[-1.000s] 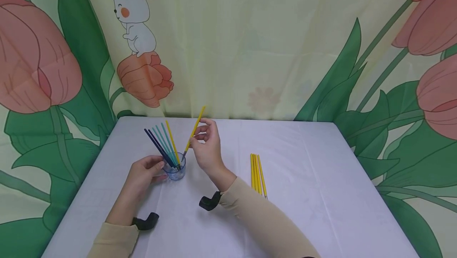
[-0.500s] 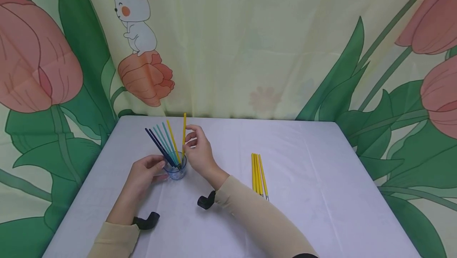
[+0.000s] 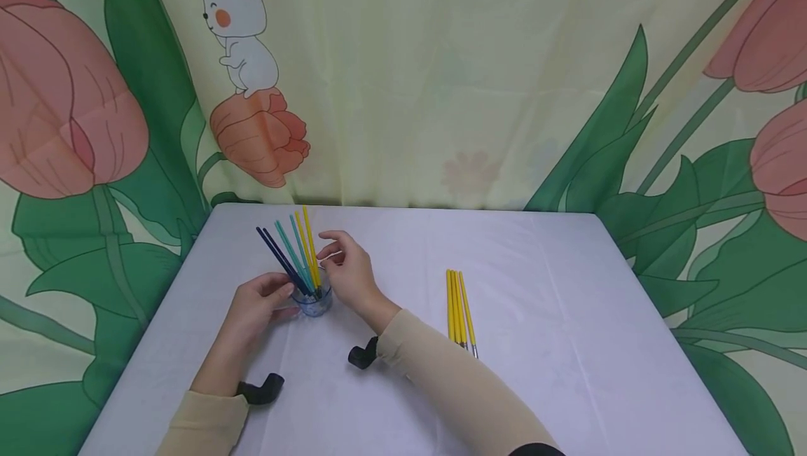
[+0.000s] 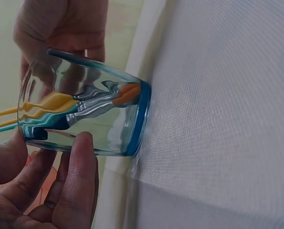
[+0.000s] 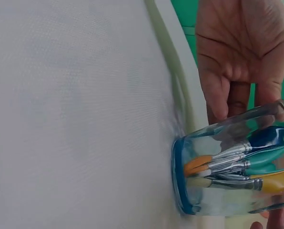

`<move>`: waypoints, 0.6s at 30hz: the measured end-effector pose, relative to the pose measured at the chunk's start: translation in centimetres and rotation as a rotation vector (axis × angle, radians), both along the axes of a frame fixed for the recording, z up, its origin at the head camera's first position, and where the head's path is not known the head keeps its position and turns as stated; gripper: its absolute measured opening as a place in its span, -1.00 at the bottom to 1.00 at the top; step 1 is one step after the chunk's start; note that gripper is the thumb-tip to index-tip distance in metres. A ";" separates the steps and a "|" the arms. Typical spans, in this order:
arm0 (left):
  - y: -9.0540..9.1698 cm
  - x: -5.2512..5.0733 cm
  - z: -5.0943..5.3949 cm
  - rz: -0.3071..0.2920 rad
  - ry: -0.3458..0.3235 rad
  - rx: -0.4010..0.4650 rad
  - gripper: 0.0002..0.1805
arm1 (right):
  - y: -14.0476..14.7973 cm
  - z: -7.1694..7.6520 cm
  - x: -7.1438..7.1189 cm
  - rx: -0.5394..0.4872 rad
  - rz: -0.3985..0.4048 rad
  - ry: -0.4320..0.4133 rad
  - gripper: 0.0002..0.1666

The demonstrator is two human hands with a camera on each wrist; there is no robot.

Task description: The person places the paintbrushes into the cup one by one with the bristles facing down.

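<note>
A clear glass cup with a blue base (image 3: 314,306) stands on the table, holding two dark blue brushes (image 3: 277,253), teal brushes (image 3: 287,246) and two yellow brushes (image 3: 310,246), bristles down. My left hand (image 3: 255,305) grips the cup's left side between thumb and fingers; in the left wrist view these left fingers (image 4: 77,176) lie against the glass (image 4: 118,133). Just right of the rim is my right hand (image 3: 353,274), fingers loosely bent and holding no brush. The right wrist view shows bristles and metal ferrules (image 5: 228,164) through the glass (image 5: 218,205).
Several yellow brushes (image 3: 455,305) lie side by side on the white-covered table (image 3: 536,344), right of my right forearm, which partly hides their lower ends. Behind the table hangs a curtain (image 3: 403,92) printed with tulips and a rabbit.
My right hand has moved left and let go of its yellow brush, which now leans in the cup beside the other yellow one. My left hand has stayed on the cup.
</note>
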State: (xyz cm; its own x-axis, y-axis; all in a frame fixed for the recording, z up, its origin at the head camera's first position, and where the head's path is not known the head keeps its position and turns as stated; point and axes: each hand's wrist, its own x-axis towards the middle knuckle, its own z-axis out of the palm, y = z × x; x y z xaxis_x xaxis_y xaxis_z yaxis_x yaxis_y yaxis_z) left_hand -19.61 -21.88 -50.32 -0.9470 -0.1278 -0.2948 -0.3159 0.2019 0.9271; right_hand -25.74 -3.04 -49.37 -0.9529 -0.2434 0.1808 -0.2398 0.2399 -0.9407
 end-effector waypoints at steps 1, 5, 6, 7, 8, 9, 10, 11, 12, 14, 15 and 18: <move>0.0 0.0 0.0 0.001 0.001 0.001 -0.52 | 0.0 -0.1 0.0 0.005 -0.012 -0.001 -0.43; 0.1 0.0 0.1 0.000 0.001 -0.002 -0.51 | 0.5 -0.5 -0.1 0.008 -0.038 -0.020 -0.45; 0.1 0.0 0.1 -0.002 0.002 -0.003 -0.51 | 0.6 -0.6 -0.1 0.007 -0.038 -0.024 -0.45; 0.1 0.0 0.1 -0.004 0.002 -0.006 -0.51 | 0.8 -0.7 0.0 0.007 -0.039 -0.032 -0.45; 0.1 0.0 0.1 -0.005 0.002 -0.007 -0.51 | 1.0 -0.7 0.0 0.005 -0.039 -0.038 -0.45; 0.1 0.0 0.1 -0.006 0.000 -0.008 -0.51 | 1.2 -0.8 0.0 0.002 -0.039 -0.044 -0.44; 0.2 0.0 0.2 -0.007 -0.002 -0.009 -0.51 | 1.4 -0.9 0.0 -0.001 -0.038 -0.049 -0.44; 0.2 0.0 0.2 -0.008 -0.004 -0.011 -0.51 | 1.6 -0.9 0.1 -0.006 -0.038 -0.055 -0.44; 0.2 0.1 0.3 -0.008 -0.006 -0.010 -0.51 | 1.9 -1.0 0.1 -0.011 -0.037 -0.064 -0.44; 0.3 0.1 0.3 -0.006 -0.010 -0.010 -0.51 | 2.3 -1.0 0.3 -0.027 -0.036 -0.078 -0.43; 0.3 0.1 0.4 -0.006 -0.012 -0.011 -0.50 | 2.5 -1.0 0.3 -0.035 -0.035 -0.086 -0.42; 0.3 0.2 0.4 -0.004 -0.013 -0.009 -0.51 | 3.2 -1.0 0.6 -0.057 -0.026 -0.103 -0.41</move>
State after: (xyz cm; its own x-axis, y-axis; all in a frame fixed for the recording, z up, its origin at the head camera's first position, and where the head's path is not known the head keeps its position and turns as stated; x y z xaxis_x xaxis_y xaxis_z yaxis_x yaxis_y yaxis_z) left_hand -19.42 -21.60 -49.95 -0.9437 -0.1267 -0.3056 -0.3267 0.2113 0.9212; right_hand -25.16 0.12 -50.35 -0.9729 -0.2109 0.0946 -0.1358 0.1904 -0.9723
